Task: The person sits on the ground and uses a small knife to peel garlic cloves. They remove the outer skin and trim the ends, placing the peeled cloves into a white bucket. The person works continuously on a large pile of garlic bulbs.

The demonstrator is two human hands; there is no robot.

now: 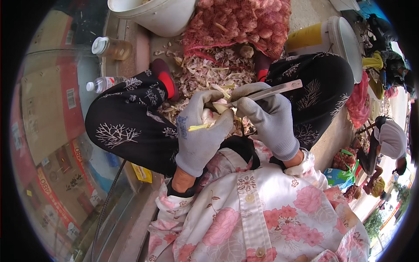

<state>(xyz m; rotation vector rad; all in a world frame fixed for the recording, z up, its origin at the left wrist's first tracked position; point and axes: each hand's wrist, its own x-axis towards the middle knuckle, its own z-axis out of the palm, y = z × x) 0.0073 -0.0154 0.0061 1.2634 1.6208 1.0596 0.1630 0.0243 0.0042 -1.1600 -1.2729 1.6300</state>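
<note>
My left hand point(206, 131), in a grey knit glove with blue print, is closed around pieces of garlic point(208, 117) with a pale yellow stalk sticking out. My right hand point(269, 119), gloved alike, grips a small metal knife point(276, 90). The knife's flat end points up to the right, and its tip meets a garlic clove point(221, 105) between the two hands. Fingers partly cover the clove and the blade. Below them, a heap of garlic skins and stalks point(212, 73) covers the ground between my feet.
A red mesh sack of garlic bulbs point(239, 19) lies beyond the heap. White buckets point(157, 16) stand left and right of it. By the glass at left are a lidded bottle point(113, 48) and a plastic water bottle point(103, 84). Other people point(391, 139) sit at far right.
</note>
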